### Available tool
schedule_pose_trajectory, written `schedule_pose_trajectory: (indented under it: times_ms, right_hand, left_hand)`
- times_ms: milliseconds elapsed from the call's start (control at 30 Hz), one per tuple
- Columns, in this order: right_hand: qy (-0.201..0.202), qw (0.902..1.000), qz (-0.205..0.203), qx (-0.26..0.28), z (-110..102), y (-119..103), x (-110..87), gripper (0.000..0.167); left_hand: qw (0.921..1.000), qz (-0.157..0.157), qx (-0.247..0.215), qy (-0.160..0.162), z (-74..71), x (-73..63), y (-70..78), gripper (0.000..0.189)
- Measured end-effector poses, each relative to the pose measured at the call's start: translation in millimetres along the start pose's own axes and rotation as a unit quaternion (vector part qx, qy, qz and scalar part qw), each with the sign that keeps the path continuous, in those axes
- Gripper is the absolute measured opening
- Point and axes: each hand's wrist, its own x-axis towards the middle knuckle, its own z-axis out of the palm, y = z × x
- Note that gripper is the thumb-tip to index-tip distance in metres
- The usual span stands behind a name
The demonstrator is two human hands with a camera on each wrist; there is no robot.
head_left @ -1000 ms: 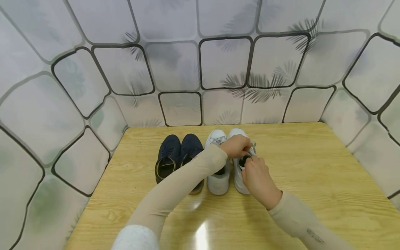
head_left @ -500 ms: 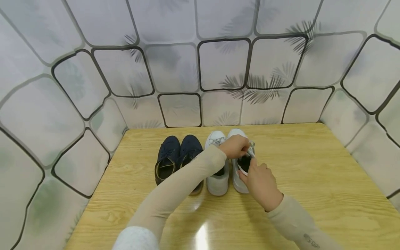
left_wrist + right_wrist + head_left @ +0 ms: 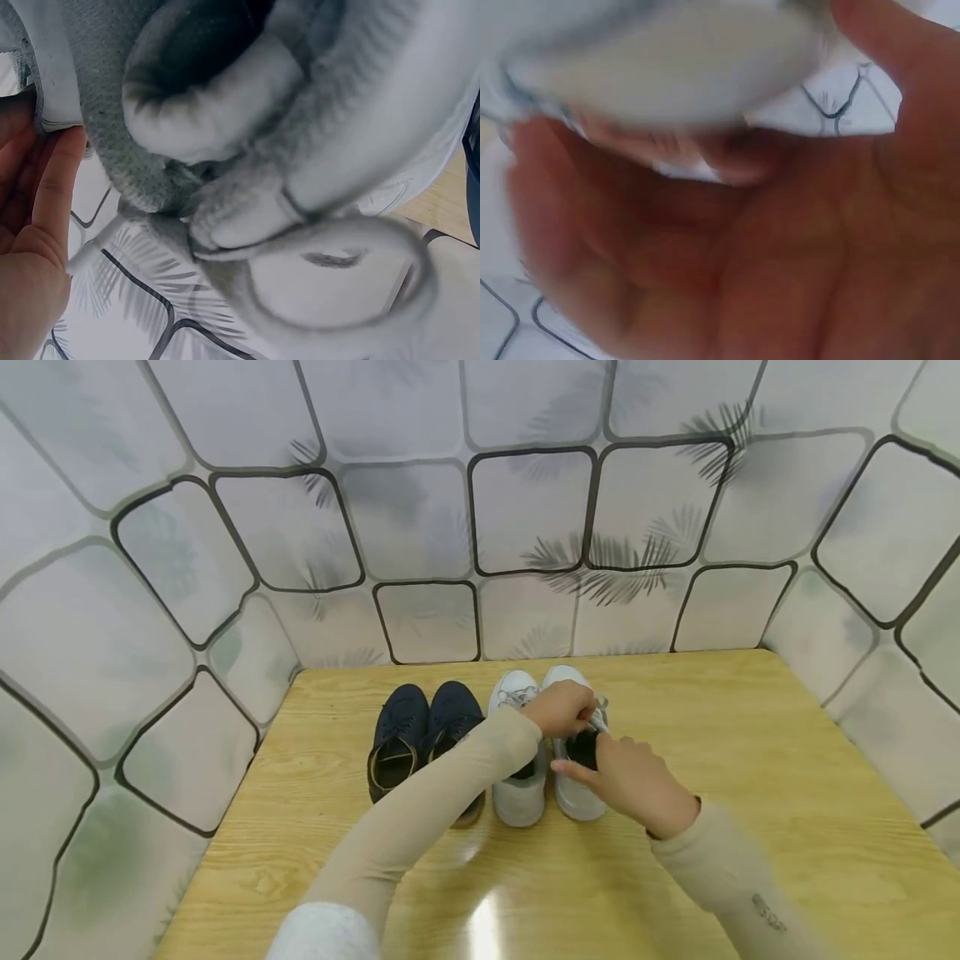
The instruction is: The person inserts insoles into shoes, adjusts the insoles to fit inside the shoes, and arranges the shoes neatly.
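Note:
The right shoe of a white lace-up pair (image 3: 579, 799) stands on the table between my hands. My left hand (image 3: 560, 708) reaches over its front and pinches a white flap, likely the tongue, at the opening. In the left wrist view the left hand's fingers (image 3: 60, 180) hold that flap's edge (image 3: 56, 90); a loose lace loop (image 3: 420, 262) hangs close to the camera. My right hand (image 3: 637, 781) is at the opening's right side, thumb spread across the heel, fingers by the collar. In the right wrist view the right palm (image 3: 795, 247) faces a blurred white shape.
The other white shoe (image 3: 519, 803) stands just left, partly under the left sleeve. Farther left is a dark blue pair of shoes (image 3: 402, 714), one partly covered by that sleeve. All stand on a wooden table (image 3: 750, 760) against a patterned wall covering (image 3: 525, 510).
My right hand has shifted from the collar's edge, and its thumb now stretches left over the heel. More of the dark opening showed half a second ago. My left hand stays at the flap.

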Motion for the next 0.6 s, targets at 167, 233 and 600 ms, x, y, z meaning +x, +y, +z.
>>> schedule_pose_trajectory:
  times_ms: [167, 233, 600]
  right_hand:
    - [-0.14, 0.9897, 0.0, -0.03, -12, -5, 45.0, 0.04]
    - [-0.177, 0.9826, 0.022, -0.052, -7, -4, 57.0, 0.048]
    - [0.049, 0.9983, -0.032, 0.001, 22, 13, 50.2, 0.027]
  left_hand:
    - [0.9997, -0.01, -0.021, 0.0, -2.6, 1.1, -5.7, 0.03]
    - [0.9996, -0.011, -0.027, -0.004, -2.8, 1.1, -6.4, 0.029]
    - [0.9998, 0.004, -0.019, 0.003, -3.8, -1.3, -2.0, 0.029]
